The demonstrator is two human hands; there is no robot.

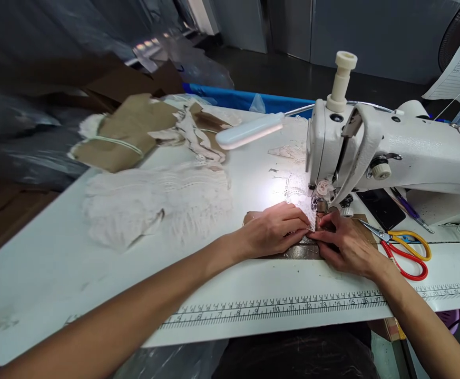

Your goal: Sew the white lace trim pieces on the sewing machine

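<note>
"Grip?"
"Left hand (279,226) and right hand (342,242) are held part-curled, fingertips (304,232) together at white lace (299,196), extended toward eleven o'clock; whether pinched cannot be told."
"Clearances?"
"Table edge (253,332) is noted at six, open tabletop (222,287) at eight, scissors (407,246) at three."

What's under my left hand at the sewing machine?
A shiny brown flat sheet peeks out from under your left hand, with white lace fabric against its fingers; anything the hand covers is hidden.

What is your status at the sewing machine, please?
Left hand and right hand close together at white lace; lace by the sewing machine head; scissors beside right hand, off the lace.
</note>
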